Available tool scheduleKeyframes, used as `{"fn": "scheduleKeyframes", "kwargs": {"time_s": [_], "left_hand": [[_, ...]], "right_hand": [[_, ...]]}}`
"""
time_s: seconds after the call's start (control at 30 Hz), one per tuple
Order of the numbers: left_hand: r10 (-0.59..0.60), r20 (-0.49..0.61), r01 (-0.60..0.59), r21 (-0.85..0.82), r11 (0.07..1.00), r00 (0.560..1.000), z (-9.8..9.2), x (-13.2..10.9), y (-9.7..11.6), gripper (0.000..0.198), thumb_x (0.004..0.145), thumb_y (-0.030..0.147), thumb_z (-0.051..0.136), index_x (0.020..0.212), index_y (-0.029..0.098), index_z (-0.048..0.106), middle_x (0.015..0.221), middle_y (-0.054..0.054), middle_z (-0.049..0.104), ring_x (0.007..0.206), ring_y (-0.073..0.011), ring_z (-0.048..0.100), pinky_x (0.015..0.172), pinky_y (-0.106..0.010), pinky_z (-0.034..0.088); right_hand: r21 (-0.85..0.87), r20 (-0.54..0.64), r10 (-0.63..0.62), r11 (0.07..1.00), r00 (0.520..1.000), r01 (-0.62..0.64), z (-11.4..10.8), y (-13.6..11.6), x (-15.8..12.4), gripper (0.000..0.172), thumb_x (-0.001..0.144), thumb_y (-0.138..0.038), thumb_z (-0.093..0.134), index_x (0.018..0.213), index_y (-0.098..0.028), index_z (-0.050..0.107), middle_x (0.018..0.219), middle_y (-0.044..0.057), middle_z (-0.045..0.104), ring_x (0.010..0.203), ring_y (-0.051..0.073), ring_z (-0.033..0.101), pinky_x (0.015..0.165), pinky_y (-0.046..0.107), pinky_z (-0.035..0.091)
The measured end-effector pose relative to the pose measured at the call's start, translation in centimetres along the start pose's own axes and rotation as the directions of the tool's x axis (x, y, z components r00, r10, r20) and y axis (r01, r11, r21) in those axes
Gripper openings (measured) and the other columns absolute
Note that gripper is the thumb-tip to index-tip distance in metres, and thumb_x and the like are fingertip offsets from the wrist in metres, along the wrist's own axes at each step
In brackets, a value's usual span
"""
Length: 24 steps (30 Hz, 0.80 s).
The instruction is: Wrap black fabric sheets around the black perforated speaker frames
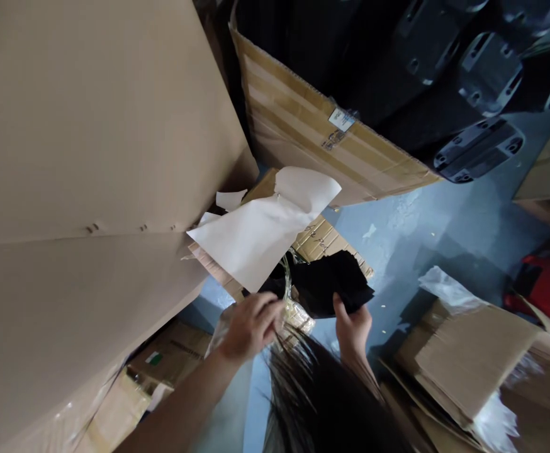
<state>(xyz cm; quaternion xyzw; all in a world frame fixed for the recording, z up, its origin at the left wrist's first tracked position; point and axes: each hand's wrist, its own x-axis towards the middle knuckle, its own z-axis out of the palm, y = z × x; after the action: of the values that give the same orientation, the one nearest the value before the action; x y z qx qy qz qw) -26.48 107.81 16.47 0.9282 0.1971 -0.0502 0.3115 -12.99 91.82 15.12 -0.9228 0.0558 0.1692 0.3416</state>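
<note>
Carton (468, 358), white wrap (494, 425), hand (353, 330) gripping black sheet (331, 283)

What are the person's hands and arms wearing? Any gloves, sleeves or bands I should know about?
Neither wears anything that shows. The left hand and right hand are bare, with no gloves, rings or bands visible. The left forearm is bare too, with no sleeve in view. The right forearm also looks bare, but strands of hair partly cover it.
</note>
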Motion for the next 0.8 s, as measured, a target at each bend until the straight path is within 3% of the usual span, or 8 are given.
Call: {"fn": "scheduleKeyframes", "kwargs": {"time_s": [0.07, 0.17, 0.27, 0.4, 0.5, 0.6, 0.7, 0.8], "left_hand": [[-0.067, -0.040, 0.070, 0.093, 0.993, 0.997, -0.7, 1.3, -1.3, 0.045, 0.079, 0.027, 0.047, 0.124, 0.020, 0.043, 0.127, -0.011, 0.047, 0.117, -0.0253, 0.042, 0.097, -0.039, 0.034], [-0.164, 0.036, 0.154, 0.198, 0.968, 0.986, 1.0, 2.3, -2.8, 0.063, 0.074, 0.023, 0.052, 0.132, 0.012, 0.030, 0.140, -0.016, 0.029, 0.129, -0.0334, 0.021, 0.101, -0.050, 0.023], [-0.170, 0.160, 0.145, 0.157, 0.977, 0.972, 4.4, 1.0, -3.2, 0.057, 0.071, 0.019, 0.054, 0.126, 0.016, 0.040, 0.135, -0.013, 0.039, 0.127, -0.0347, 0.025, 0.100, -0.055, 0.023], [-0.195, 0.194, 0.183, 0.078, 0.980, 0.961, 7.0, -2.0, -3.0, 0.037, 0.074, 0.022, 0.050, 0.111, 0.020, 0.055, 0.112, -0.009, 0.060, 0.110, -0.0317, 0.048, 0.095, -0.048, 0.035], [-0.192, 0.156, 0.189, 0.034, 0.981, 0.969, 6.4, -3.2, -3.8, 0.039, 0.076, 0.018, 0.045, 0.115, 0.020, 0.052, 0.110, -0.008, 0.061, 0.101, -0.0266, 0.055, 0.089, -0.045, 0.042], [-0.159, -0.018, 0.155, -0.147, 0.977, 0.987, 5.0, -3.7, -5.3, 0.034, 0.076, 0.012, 0.043, 0.107, 0.019, 0.054, 0.115, -0.010, 0.056, 0.109, -0.0232, 0.050, 0.091, -0.042, 0.042], [-0.218, -0.163, 0.168, -0.277, 0.946, 0.962, 3.6, -3.7, -7.0, 0.027, 0.077, 0.009, 0.041, 0.096, 0.020, 0.057, 0.104, -0.008, 0.058, 0.103, -0.0192, 0.052, 0.088, -0.038, 0.044], [-0.387, -0.244, 0.282, -0.373, 0.884, 0.889, 2.6, -2.8, -8.5, 0.021, 0.077, 0.014, 0.044, 0.094, 0.020, 0.055, 0.093, -0.006, 0.059, 0.093, -0.0184, 0.056, 0.081, -0.035, 0.048]], "right_hand": [[0.101, -0.032, 0.040, 0.994, 0.999, -0.036, -0.9, -1.2, -0.1, 0.036, 0.062, -0.044, 0.061, 0.074, -0.009, 0.062, 0.065, 0.008, 0.065, 0.066, 0.025, 0.061, 0.055, 0.030, 0.046], [0.221, 0.012, 0.008, 0.975, 1.000, -0.011, -2.3, -4.3, -1.0, 0.030, 0.061, -0.039, 0.066, 0.072, -0.011, 0.063, 0.065, 0.007, 0.066, 0.070, 0.024, 0.061, 0.060, 0.031, 0.047], [0.383, 0.122, -0.039, 0.924, 0.992, -0.011, -2.3, -7.8, -1.6, 0.026, 0.063, -0.035, 0.066, 0.076, -0.013, 0.065, 0.072, 0.005, 0.068, 0.072, 0.022, 0.062, 0.064, 0.032, 0.048], [0.619, 0.322, -0.055, 0.768, 0.945, -0.166, 3.1, -9.7, -0.1, 0.028, 0.059, -0.031, 0.068, 0.082, -0.015, 0.065, 0.080, 0.002, 0.068, 0.078, 0.020, 0.061, 0.070, 0.032, 0.049], [0.619, 0.533, 0.113, 0.623, 0.838, -0.478, 9.7, -8.3, 1.9, 0.030, 0.053, -0.027, 0.069, 0.079, -0.015, 0.063, 0.073, 0.000, 0.068, 0.071, 0.018, 0.062, 0.068, 0.031, 0.051], [0.574, 0.547, 0.214, 0.607, 0.809, -0.549, 14.7, -6.2, 3.0, 0.027, 0.056, -0.026, 0.066, 0.079, -0.016, 0.060, 0.068, -0.001, 0.067, 0.070, 0.018, 0.063, 0.067, 0.031, 0.052], [0.543, 0.541, 0.247, 0.627, 0.804, -0.559, 16.4, -4.8, 2.9, 0.027, 0.060, -0.030, 0.062, 0.084, -0.017, 0.058, 0.070, -0.001, 0.067, 0.068, 0.018, 0.063, 0.063, 0.032, 0.054], [0.512, 0.539, 0.231, 0.674, 0.810, -0.533, 16.1, -4.4, 2.6, 0.033, 0.062, -0.034, 0.062, 0.090, -0.018, 0.057, 0.079, 0.001, 0.068, 0.069, 0.018, 0.064, 0.061, 0.031, 0.054]]}}
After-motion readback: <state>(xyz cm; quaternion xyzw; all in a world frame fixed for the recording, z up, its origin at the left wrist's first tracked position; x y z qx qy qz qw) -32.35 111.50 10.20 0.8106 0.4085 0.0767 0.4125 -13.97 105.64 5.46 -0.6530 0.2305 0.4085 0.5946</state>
